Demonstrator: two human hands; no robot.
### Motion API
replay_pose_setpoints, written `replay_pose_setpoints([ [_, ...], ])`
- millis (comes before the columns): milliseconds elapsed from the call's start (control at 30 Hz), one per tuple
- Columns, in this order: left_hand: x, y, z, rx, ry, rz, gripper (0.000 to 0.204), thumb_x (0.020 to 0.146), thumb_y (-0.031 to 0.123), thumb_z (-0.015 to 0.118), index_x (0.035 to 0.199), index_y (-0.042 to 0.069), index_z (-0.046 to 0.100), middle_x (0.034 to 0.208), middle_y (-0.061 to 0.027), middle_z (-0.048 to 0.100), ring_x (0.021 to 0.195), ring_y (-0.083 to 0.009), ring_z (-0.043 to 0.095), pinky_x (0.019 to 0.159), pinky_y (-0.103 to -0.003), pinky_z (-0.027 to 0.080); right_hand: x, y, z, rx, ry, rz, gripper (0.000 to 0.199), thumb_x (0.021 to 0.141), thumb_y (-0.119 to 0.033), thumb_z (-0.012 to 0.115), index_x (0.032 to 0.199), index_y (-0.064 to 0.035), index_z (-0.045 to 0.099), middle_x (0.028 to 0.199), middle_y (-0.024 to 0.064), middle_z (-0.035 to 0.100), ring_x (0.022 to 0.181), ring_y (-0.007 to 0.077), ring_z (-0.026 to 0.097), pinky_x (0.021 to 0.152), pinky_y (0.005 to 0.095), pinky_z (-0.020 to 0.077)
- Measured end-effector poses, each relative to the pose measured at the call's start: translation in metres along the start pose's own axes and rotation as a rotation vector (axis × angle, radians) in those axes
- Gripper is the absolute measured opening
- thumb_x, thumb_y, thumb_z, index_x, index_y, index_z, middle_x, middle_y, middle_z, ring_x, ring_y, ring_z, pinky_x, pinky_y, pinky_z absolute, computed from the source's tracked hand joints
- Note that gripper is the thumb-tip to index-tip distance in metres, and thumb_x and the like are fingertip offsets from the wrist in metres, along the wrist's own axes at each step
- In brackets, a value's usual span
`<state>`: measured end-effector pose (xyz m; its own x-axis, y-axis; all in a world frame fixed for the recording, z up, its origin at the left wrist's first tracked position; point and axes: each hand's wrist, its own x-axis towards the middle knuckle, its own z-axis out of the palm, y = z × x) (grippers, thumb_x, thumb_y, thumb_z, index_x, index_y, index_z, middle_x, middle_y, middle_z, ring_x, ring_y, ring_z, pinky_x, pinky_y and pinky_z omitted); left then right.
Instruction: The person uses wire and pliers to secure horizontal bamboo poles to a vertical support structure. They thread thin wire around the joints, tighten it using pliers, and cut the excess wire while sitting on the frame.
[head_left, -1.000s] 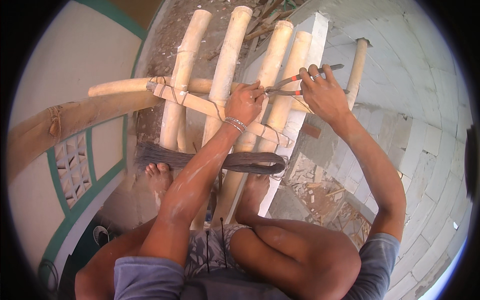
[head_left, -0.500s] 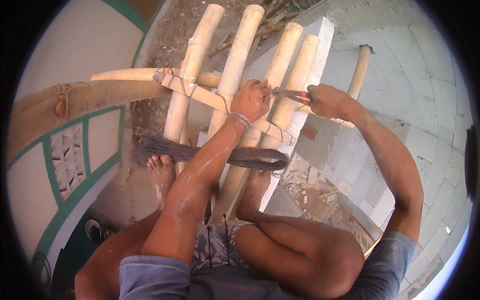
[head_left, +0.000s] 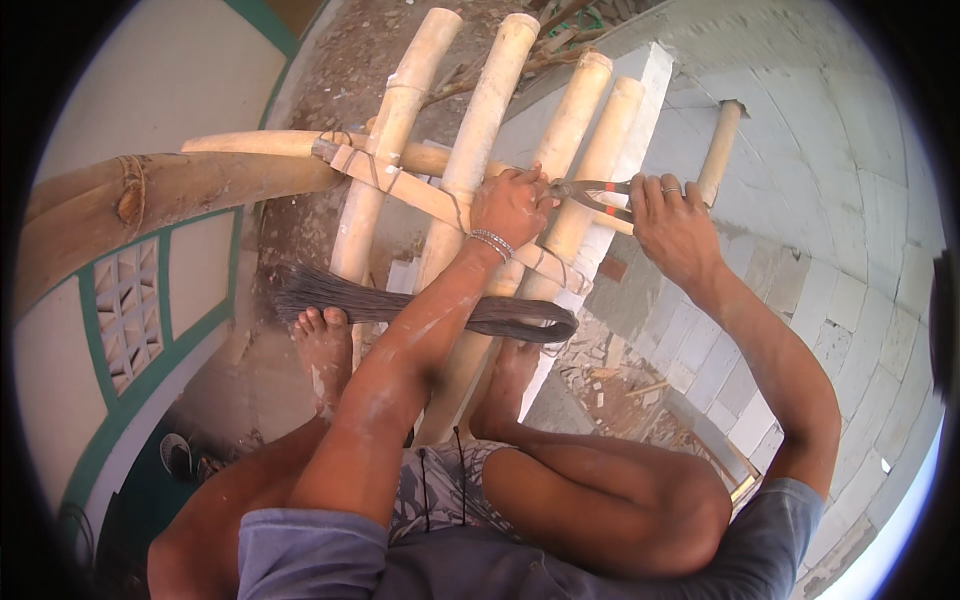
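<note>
My right hand point(head_left: 675, 225) is closed round the spread handles of dark pincers point(head_left: 592, 187) with red bands. The pincers' jaws meet the bamboo just beside my left fingertips. My left hand point(head_left: 508, 210), a bracelet at its wrist, lies over the crossing of a bamboo pole point(head_left: 570, 115) and a split bamboo crosspiece point(head_left: 405, 185). Its fingers are bent and pressed together; what they pinch is hidden. Dark wire point(head_left: 458, 212) loops round the crosspiece and poles. A bundle of dark wire point(head_left: 380, 305) lies across the poles under my left forearm.
I squat on the bamboo poles point(head_left: 490, 100), bare feet on them. A thick bamboo beam point(head_left: 200, 195) comes in from the left, near a wall with green trim point(head_left: 110, 400). Grey block wall point(head_left: 800, 290) stands at right. Rubble point(head_left: 610, 375) lies below.
My right hand has turned and shifted slightly right, its fingers more extended, and the pincers' handles have spread apart. My left hand stays at the same crossing.
</note>
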<state>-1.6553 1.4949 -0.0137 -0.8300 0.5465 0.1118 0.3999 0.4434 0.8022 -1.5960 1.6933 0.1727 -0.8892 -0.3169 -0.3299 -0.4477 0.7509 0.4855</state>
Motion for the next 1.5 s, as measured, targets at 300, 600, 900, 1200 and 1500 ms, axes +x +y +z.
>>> replay_pose_setpoints([
  [300,-0.005,0.032,0.017,0.010,0.101,-0.277,0.031,0.088,0.025,0.077,0.110,0.003,0.077,0.129,-0.0176,0.072,0.107,-0.0362,0.073,0.090,-0.043,0.060,0.071,0.061,0.054,0.061,0.006,-0.081,0.015,0.090,-0.015,0.060,0.098,-0.0056,0.069,0.094,0.0107,0.069,0.095,0.0269,0.071,0.093,0.0430,0.0526],
  [600,-0.005,0.029,0.021,0.012,0.129,-0.273,0.033,0.089,0.027,0.077,0.110,0.001,0.078,0.125,-0.0213,0.073,0.107,-0.0363,0.074,0.091,-0.044,0.059,0.137,0.091,0.104,0.179,0.016,-0.293,0.015,0.080,-0.015,0.063,0.090,-0.0068,0.070,0.086,0.0092,0.070,0.090,0.0286,0.072,0.087,0.0420,0.0558],
  [900,-0.007,0.025,0.023,0.095,0.162,-0.179,0.034,0.090,0.029,0.076,0.108,0.001,0.080,0.124,-0.0196,0.074,0.109,-0.0334,0.073,0.091,-0.041,0.060,0.119,0.094,0.084,0.230,-0.178,-0.193,0.017,0.078,-0.014,0.064,0.090,-0.0053,0.074,0.085,0.0116,0.072,0.091,0.0328,0.073,0.079,0.0474,0.0589],
  [1200,-0.009,0.016,0.021,0.119,0.130,-0.095,0.035,0.089,0.023,0.074,0.116,0.001,0.073,0.133,-0.0182,0.071,0.111,-0.0316,0.071,0.091,-0.042,0.060,0.056,0.060,-0.015,1.035,-1.183,0.358,0.029,0.085,-0.019,0.070,0.103,0.0027,0.067,0.088,0.0200,0.076,0.087,0.0306,0.075,0.076,0.0454,0.0589],
  [1500,-0.009,0.022,0.019,0.099,0.058,-0.165,0.039,0.090,0.026,0.073,0.120,0.001,0.069,0.135,-0.0193,0.069,0.115,-0.0332,0.070,0.094,-0.043,0.059,0.018,0.040,0.016,-0.001,-0.037,-0.214,0.044,0.097,-0.019,0.063,0.139,-0.0043,0.060,0.109,0.0075,0.069,0.102,0.0257,0.072,0.089,0.0386,0.0556],
])
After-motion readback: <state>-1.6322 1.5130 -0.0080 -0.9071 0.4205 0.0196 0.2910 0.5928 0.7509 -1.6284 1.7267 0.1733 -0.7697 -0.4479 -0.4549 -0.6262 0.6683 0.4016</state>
